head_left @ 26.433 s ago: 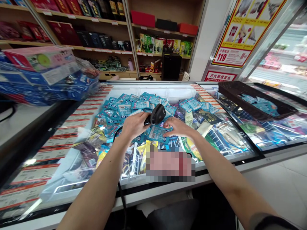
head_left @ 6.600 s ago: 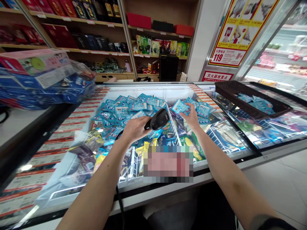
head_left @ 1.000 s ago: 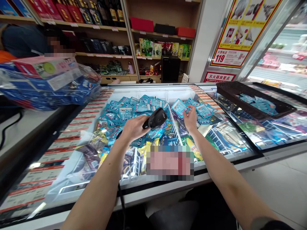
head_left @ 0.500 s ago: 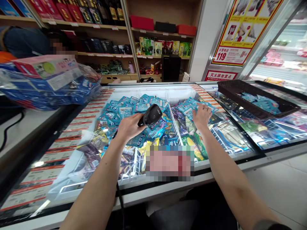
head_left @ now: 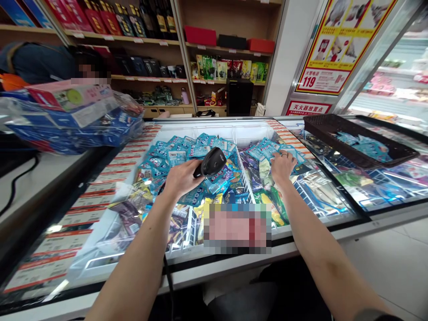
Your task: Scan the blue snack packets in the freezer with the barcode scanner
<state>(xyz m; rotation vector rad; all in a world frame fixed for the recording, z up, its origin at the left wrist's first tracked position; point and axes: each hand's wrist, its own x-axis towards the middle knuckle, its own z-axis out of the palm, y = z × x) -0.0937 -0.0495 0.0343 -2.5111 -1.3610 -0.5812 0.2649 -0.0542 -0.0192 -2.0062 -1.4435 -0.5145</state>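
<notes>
Beyond my fingers, wooden shelves (head_left: 230, 18) line the back, holding bottles (head_left: 169, 21) and, farther right, bright bags (head_left: 210, 67); a white freezer (head_left: 200, 273) spreads out beneath both my hands. Far off to the left of my fingers, a person (head_left: 40, 64) in dark blue bends forward behind a pink box (head_left: 72, 93). That box lies on top of plastic-wrapped blue packs (head_left: 76, 129), well apart from my left fingers. Nearer to those fingers, a column of red-and-white price labels (head_left: 63, 243) runs down the freezer's left side.

My left hand (head_left: 182, 178) is wrapped around the handle end of a black scanner (head_left: 214, 162), whose rounded head sticks out up and to the right past my knuckles. A black cord (head_left: 169, 276) hangs below that wrist. Just beyond my left fingers lies a heap of blue packets (head_left: 177, 156), overlapping one another.

Between my two hands, a white wire divider (head_left: 245, 176) stands in the freezer. Right of it, my right hand (head_left: 283, 167) reaches in, back upward, fingers bent, against a fan of blue packets (head_left: 264, 149) lying under and beyond them; the tips are partly hidden, so I cannot tell whether they pinch one.

Past those fingers, up to the right, hangs a red-and-yellow poster (head_left: 346, 49) reading 119. Below it and farther right, well apart from my fingers, a brown basket (head_left: 317, 128) holds more blue packets (head_left: 374, 149).
</notes>
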